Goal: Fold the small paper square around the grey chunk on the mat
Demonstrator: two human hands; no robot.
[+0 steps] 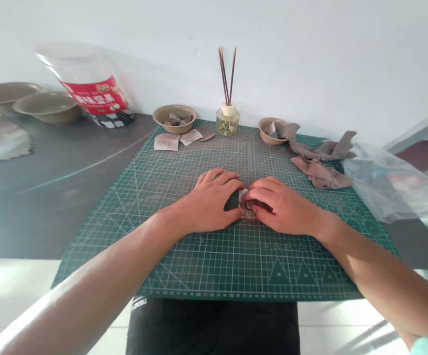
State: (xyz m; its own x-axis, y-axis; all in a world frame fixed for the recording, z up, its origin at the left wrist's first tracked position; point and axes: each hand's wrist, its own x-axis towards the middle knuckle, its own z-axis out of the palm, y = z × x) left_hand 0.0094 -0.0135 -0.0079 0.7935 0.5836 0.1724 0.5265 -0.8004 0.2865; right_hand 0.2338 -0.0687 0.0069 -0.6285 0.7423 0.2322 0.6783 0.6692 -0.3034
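A small, flat, mottled brown-and-white piece (242, 196) lies on the green cutting mat (214, 256) between my hands. My left hand (216, 202) steadies its left edge, the thumb below and the fingertips above. From the right, my right hand (278, 204) bends over the piece with its fingers drawn together, pressing down. A small dark, rounded shape shows at those fingertips; its kind is too small to make out, and the fingers cover part of it.
Behind my hands are a bowl (174, 129) of grey fragments, pale square pieces (166, 142), a reed diffuser (228, 123) and a smaller bowl (271, 139). Crumpled cloths (321, 173) and a plastic bag (391, 182) lie right. A large jar (91, 93) and bowls (49, 109) stand left.
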